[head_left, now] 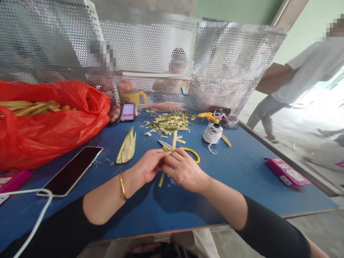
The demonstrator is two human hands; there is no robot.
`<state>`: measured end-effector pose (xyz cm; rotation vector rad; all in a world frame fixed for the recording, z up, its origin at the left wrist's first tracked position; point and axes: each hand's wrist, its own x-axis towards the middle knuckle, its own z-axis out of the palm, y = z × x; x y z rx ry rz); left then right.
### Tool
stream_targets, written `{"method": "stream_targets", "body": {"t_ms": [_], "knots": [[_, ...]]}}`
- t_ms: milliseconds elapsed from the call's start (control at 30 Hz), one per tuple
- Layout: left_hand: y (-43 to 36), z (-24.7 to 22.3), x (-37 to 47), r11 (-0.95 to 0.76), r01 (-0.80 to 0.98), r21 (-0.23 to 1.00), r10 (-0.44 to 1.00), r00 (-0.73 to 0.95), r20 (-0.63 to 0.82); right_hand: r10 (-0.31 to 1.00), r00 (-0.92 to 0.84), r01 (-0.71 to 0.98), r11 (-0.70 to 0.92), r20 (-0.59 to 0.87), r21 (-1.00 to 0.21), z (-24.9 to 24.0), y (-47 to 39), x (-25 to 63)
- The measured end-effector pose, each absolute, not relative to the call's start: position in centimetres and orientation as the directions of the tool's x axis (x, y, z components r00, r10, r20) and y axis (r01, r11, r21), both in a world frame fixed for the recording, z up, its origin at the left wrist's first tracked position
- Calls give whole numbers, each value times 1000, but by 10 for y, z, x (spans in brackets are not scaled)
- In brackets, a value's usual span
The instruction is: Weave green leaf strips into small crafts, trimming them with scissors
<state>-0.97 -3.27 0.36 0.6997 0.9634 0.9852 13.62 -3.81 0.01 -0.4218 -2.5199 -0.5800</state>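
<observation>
My left hand (149, 165), with a gold bangle at the wrist, meets my right hand (185, 170) over the middle of the blue table (223, 190). Both sets of fingers are closed together on a pale yellow-green husk strip (174, 139). One end of it sticks up beyond the fingers, and a greenish end shows below them. The fingertips are partly hidden behind the right hand. Just beyond the hands lie scissors (198, 156) with yellow handles, partly covered by them. A pale leafy corn husk (127, 147) rests to the left.
Husk scraps (170, 122) lie in a heap farther back. A white thread spool (212, 133), a yellow glue gun (209, 116) and a magenta packet (287, 172) are at right. At left are a phone (72, 172) and red bag (53, 132). A person carries a box (274, 77) nearby.
</observation>
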Motion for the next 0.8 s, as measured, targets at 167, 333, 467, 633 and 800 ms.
{"method": "stream_targets", "body": {"t_ms": [167,333,467,633,800], "knots": [[-36,7,-7,358,-345,868,932,191,-308,451,-531,538,834,717,-126,-4,-35,139],[-36,11,-8,356,-291,888,931,197,-308,878,-74,369,464,473,-805,-12,-24,141],[-35,11,-9,363,-295,884,930,165,-327,854,-146,361,515,499,-777,-13,-23,141],[-35,11,-9,340,-318,885,940,151,-307,648,-374,546,732,663,-408,-6,-32,143],[-37,11,-8,327,-267,907,941,177,-288,671,-348,570,706,655,-421,-7,-32,143]]}}
